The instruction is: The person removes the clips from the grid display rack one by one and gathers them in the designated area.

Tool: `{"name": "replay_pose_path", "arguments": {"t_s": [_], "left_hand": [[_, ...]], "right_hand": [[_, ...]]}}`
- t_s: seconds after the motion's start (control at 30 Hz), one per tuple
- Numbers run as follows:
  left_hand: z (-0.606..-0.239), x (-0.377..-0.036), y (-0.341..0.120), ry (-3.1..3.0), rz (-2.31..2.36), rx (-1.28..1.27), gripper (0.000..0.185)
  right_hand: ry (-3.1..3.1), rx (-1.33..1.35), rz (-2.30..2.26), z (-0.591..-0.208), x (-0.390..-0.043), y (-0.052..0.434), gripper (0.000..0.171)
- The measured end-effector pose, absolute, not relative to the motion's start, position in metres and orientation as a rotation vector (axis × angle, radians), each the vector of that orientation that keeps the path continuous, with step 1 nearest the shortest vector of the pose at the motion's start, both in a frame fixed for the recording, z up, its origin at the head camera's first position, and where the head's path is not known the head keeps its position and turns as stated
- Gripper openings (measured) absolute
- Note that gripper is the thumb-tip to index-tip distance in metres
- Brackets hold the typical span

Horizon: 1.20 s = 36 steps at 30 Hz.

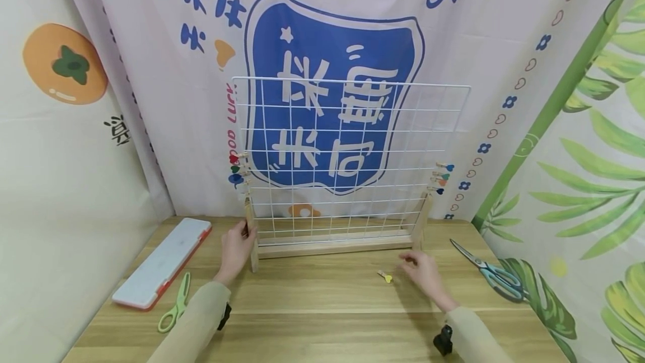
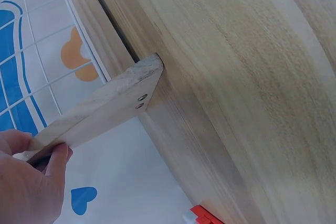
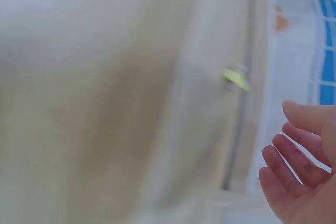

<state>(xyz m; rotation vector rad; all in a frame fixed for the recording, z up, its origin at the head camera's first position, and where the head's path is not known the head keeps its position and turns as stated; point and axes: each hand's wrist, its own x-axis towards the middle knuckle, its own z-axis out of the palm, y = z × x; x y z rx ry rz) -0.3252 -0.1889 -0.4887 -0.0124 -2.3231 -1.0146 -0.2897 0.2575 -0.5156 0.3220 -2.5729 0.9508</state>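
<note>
Fingers (image 2: pixel 58 157) of the left hand (image 1: pixel 235 251) gripped the left post (image 1: pixel 250 240) of the grid stand (image 1: pixel 347 150), while the right hand (image 1: pixel 422 273) hung loose and empty beside a yellow peg (image 1: pixel 385 277) on the table (image 1: pixel 322 301). Pegs (image 1: pixel 238 172) already lined both edges of the grid; judging by that, one remained. Scissors (image 1: pixel 491 273), green scissors (image 1: pixel 175 304) and a case (image 1: pixel 163 261) lay around, with printed curtains (image 1: pixel 101 99) behind.

A craft corner: wooden table (image 1: pixel 322 307), scissors (image 1: pixel 491 273), printed cloth backdrops (image 1: pixel 151 71) all round.
</note>
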Motion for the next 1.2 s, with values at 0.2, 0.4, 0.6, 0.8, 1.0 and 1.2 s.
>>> {"name": "replay_pose_path", "arguments": {"t_s": [0.2,0.4,0.6,0.8,1.0,1.2], "left_hand": [[-0.488,-0.324,-0.189,-2.335,-1.029,-0.006,0.018],[-0.488,-0.326,-0.190,-2.340,-1.014,-0.024,0.017],[-0.489,-0.327,-0.190,-2.340,-1.020,-0.032,0.015],[-0.488,-0.326,-0.191,-2.330,-1.008,-0.042,0.014],[-0.487,-0.325,-0.191,-2.334,-1.022,-0.033,0.014],[-0.489,-0.323,-0.190,-2.326,-1.034,-0.035,0.012]], "right_hand": [[-2.375,0.325,0.922,-0.458,-0.303,0.277,0.016],[-2.214,0.209,0.914,-0.403,-0.313,0.296,0.019],[-2.110,0.064,1.018,-0.368,-0.324,0.313,0.025],[-2.081,-0.054,1.044,-0.354,-0.333,0.320,0.030],[-2.212,-0.077,1.035,-0.346,-0.341,0.322,0.038],[-2.327,-0.047,1.008,-0.341,-0.346,0.321,0.043]]}}
